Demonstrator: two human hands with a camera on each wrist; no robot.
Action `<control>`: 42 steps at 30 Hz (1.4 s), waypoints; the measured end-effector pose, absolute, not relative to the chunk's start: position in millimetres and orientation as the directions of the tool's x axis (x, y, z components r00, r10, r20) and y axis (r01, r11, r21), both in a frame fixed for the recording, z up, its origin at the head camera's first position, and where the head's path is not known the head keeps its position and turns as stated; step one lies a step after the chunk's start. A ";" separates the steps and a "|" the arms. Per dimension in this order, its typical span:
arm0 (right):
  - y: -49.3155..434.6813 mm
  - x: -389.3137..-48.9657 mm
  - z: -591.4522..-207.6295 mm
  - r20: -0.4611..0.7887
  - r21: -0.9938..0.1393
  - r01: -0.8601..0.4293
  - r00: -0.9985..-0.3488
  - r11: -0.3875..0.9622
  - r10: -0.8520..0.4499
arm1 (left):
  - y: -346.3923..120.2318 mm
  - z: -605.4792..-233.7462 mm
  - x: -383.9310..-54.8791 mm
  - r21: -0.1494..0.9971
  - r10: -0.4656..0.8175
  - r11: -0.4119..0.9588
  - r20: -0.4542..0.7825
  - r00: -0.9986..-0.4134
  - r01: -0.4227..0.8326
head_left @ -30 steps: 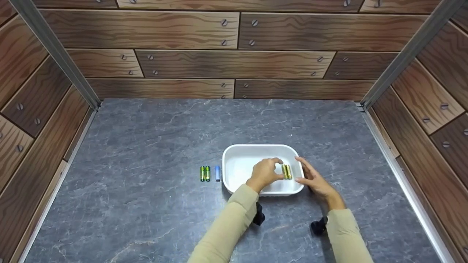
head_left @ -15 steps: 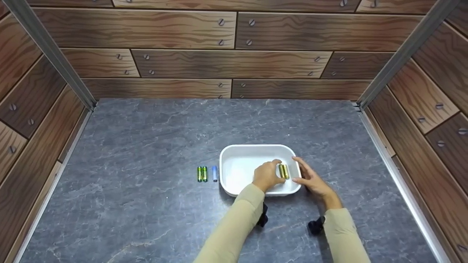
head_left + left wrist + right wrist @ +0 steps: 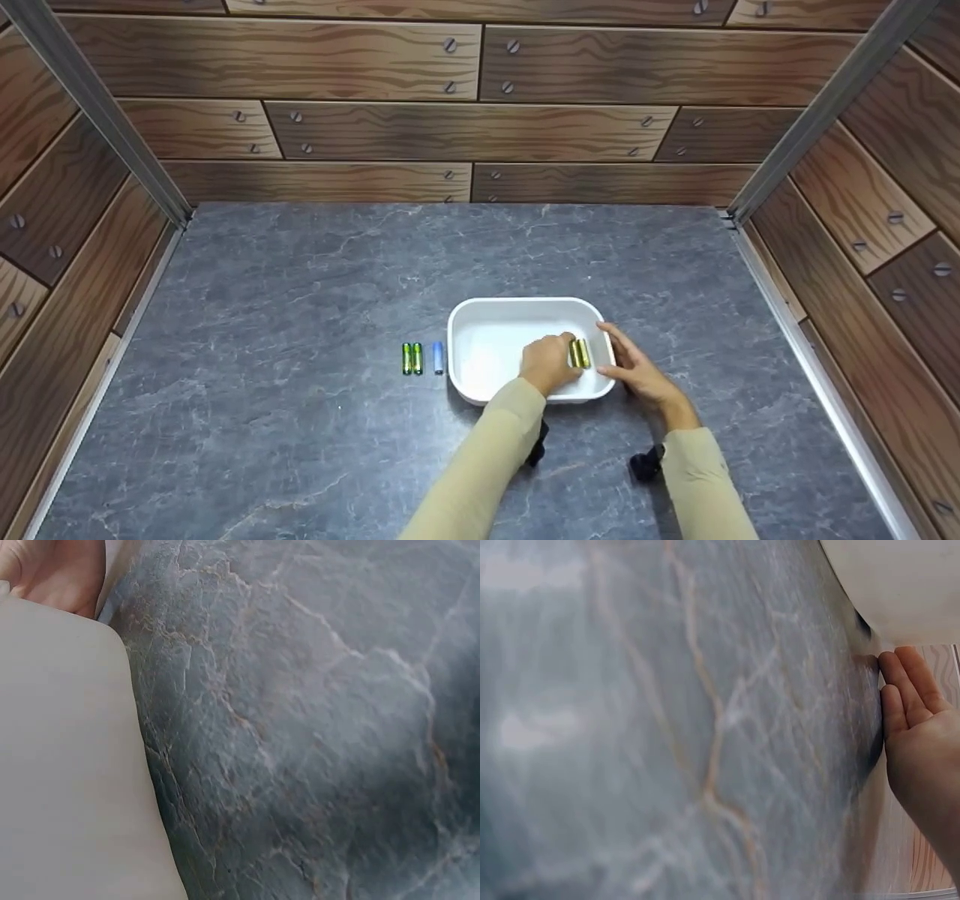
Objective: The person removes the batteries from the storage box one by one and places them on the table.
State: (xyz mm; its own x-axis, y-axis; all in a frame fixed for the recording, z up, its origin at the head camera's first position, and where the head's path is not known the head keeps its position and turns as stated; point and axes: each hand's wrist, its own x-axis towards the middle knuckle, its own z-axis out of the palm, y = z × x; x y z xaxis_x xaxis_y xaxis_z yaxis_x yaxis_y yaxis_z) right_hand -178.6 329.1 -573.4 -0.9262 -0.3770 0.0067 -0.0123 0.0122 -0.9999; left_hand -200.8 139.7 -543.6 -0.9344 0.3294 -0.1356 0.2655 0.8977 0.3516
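A white tray point(image 3: 487, 352) stands on the table, with two gold batteries point(image 3: 584, 352) side by side near its right end. My left hand point(image 3: 547, 364) reaches into the tray; its index finger and thumb lie at the two ends of the left gold battery, pinching it. At the tray's right end my right hand point(image 3: 646, 375) holds the rim, thumb and index fingertip over the edge. The right wrist view shows other fingers of the right hand point(image 3: 922, 712) fairly straight beside the tray wall point(image 3: 900, 585). In the left wrist view only part of the left hand point(image 3: 64, 577) shows.
Left of the tray, two green batteries point(image 3: 412, 358) lie side by side, and a blue battery point(image 3: 438, 358) lies nearer the tray wall. Wood-patterned walls point(image 3: 375, 131) bound the grey marbled table point(image 3: 300, 300) at the back and both sides.
My left hand has come slightly lower and closer around the left gold battery. The whole view has shifted a little; the tray, the batteries and my right hand keep their places.
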 end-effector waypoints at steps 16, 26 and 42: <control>329.9 -178.5 -572.8 0.033 -0.999 -0.035 -0.917 -0.001 -0.397 | 136.1 -539.3 -200.1 0.414 0.320 0.876 -0.118 -0.940 0.247; 332.1 -177.7 -571.6 -0.022 -0.999 0.006 -0.927 0.043 -0.373 | 129.4 -525.2 -203.7 0.446 0.288 0.873 -0.145 -0.947 0.197; 330.0 -181.2 -571.8 -0.005 -0.999 -0.009 -0.920 0.035 -0.391 | 113.1 -506.1 -201.9 0.518 0.373 0.811 -0.100 -0.923 0.271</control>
